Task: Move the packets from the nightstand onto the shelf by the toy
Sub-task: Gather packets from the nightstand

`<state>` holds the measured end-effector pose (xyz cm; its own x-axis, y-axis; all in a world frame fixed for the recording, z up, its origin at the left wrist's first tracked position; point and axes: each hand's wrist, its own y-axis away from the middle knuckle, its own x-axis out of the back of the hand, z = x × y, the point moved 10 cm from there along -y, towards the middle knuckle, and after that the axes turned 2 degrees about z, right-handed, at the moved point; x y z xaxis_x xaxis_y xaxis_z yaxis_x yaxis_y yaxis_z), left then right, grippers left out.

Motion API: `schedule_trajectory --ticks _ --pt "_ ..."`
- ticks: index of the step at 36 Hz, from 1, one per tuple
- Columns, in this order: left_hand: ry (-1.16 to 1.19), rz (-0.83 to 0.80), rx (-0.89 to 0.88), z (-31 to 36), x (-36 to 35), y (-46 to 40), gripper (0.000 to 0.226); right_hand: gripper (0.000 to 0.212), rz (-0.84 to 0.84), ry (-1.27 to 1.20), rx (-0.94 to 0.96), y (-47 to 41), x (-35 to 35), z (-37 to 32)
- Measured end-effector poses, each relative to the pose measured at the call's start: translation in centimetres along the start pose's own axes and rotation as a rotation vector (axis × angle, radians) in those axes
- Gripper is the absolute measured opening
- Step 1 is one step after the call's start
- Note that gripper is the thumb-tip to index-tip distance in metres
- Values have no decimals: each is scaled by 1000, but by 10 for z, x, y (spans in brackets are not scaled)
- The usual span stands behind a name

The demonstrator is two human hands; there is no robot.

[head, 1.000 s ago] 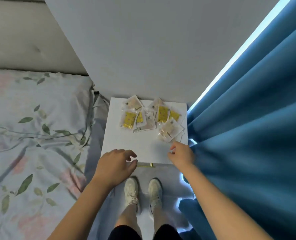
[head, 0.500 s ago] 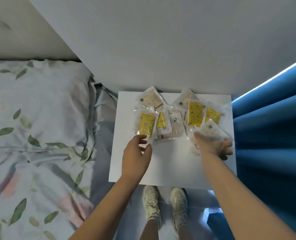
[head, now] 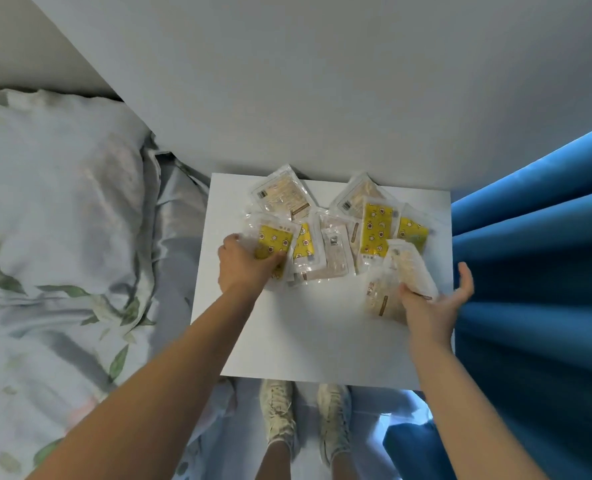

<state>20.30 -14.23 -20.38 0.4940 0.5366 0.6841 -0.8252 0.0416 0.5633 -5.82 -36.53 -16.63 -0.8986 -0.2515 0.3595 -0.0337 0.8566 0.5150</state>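
Observation:
Several clear snack packets, some with yellow labels, lie in a heap at the back of the white nightstand [head: 315, 341]. My left hand [head: 242, 268] grips the leftmost yellow-labelled packet [head: 270, 240], thumb on its front and fingers round its left edge. My right hand [head: 433, 306] holds a pale beige packet [head: 398, 278] at the right, thumb on top, with one finger spread out toward the curtain. More packets [head: 377, 226] lie between and behind the two hands. No shelf or toy is in view.
A bed with a leaf-print pillow [head: 55, 209] and duvet lies to the left of the nightstand. A blue curtain [head: 536, 271] hangs close on the right. A white wall [head: 322, 81] rises behind. My feet in pale shoes [head: 305, 420] stand below the nightstand's front edge.
Both hands have reached forward from the nightstand's front edge to the heap. The left hand took hold of the yellow packet and the right hand took up the beige one.

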Motion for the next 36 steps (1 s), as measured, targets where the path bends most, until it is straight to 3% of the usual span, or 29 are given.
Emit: schedule_trajectory --ticks 3,6,11,13,15,17,19,21,25,28,31,36 --pt "50 -26 20 -1 3 3 69 38 -81 -181 -170 3 3 16" --pt "64 -6 -32 0 11 6 44 31 -114 -318 -271 11 9 23" --pt "528 -243 8 -6 5 21 11 17 -183 -376 -271 14 18 19" --pt "474 -352 -66 1 -1 25 13 25 -221 -289 -224 7 22 15" --pt "388 -388 -124 7 -9 24 36 26 -257 -61 -153 -3 25 11" --pt "249 -285 -99 5 -12 18 65 23 -308 234 -45 -13 22 3" --pt "130 -142 -40 5 -9 16 76 32 -402 476 69 -21 8 -1" --pt "61 -63 -4 8 -10 17 76 45 -517 661 170 -24 -11 0" --pt "-115 32 25 10 -15 14 77 24 -594 947 423 -25 -34 -7" --pt "-151 67 40 8 -15 12 79 44 -555 1128 517 -30 -39 -10" --pt "-223 64 1 11 -13 11 72 53 -552 1251 512 -32 -43 -7" --pt "-178 75 -66 16 -10 11 59 53 -609 1211 469 -24 -47 -1"
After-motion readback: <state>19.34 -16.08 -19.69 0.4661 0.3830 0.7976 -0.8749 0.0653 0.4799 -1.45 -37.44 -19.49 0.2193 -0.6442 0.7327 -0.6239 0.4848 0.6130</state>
